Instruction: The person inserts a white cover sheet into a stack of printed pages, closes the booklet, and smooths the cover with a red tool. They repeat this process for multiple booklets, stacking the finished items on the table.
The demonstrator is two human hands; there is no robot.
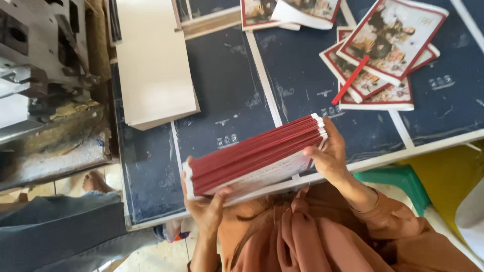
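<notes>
Both hands, left hand (204, 204) at seven o'clock and right hand (327, 153) at three, clamp the ends of a red-spined booklet stack (254, 156) above the dark table (227, 100) edge, apparently squaring it, so even pressure seems needed.

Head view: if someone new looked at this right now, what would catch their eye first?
The thick stack of red-spined booklets, held edge-up between the left hand and the right hand above the near edge of the dark blue table. Next, the loose red-bordered picture covers fanned out at the far right, with a red strip lying on them. A plain cream stack of sheets sits at the far left.
</notes>
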